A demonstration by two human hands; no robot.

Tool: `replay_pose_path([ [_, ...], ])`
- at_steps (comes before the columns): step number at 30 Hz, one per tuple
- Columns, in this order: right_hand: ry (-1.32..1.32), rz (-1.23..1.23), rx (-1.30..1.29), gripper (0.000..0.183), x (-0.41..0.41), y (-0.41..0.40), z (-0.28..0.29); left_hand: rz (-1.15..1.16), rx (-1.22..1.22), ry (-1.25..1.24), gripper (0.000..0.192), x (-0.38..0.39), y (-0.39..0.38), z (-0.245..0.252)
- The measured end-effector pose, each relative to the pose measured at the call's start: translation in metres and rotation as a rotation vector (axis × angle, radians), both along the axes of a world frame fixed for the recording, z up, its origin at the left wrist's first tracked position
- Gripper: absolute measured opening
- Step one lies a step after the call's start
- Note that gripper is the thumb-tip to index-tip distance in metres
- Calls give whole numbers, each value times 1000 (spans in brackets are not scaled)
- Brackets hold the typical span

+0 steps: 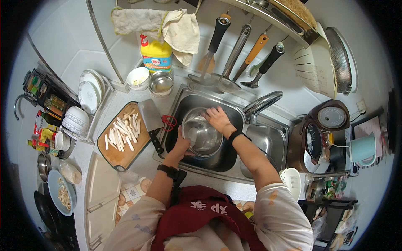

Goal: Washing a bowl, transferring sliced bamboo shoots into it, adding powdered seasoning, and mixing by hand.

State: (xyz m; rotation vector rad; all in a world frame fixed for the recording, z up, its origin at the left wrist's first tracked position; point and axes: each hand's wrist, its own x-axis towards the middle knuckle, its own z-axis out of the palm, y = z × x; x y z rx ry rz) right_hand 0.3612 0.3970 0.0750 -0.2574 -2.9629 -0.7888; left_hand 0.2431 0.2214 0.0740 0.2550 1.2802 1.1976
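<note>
A shiny round bowl, steel or clear glass, is held over the left basin of a steel sink. My left hand grips its left side, thumb at the rim and some fingers underneath. Across the upper right rim lies my right hand, its fingers bent over the edge; their undersides are hidden. The chrome faucet stands just right of that hand. Left of the sink, a wooden cutting board bears pale cut strips. A cleaver and red-handled scissors lie between board and sink.
Behind the sink hang several ladles and spatulas. A white bowl, a steel bowl and a yellow detergent jug stand at the back left. Dishes fill a rack at left. An open rice cooker stands at right.
</note>
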Motion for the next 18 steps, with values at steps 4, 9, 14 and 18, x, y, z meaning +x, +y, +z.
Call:
replay_pose_path([
  [4,-181,-304,-217,29,7,-18,-25,23,-12,11,86,-1,1,0],
  [9,-570,-725,-807,37,5,-32,-31,69,-16,-32,86,1,0,-2],
  [14,-484,-541,-1298,40,0,-66,-35,124,39,-31,85,3,-2,-8],
  [18,-596,-551,-924,36,9,-66,-14,136,72,-42,83,-1,-7,-8],
])
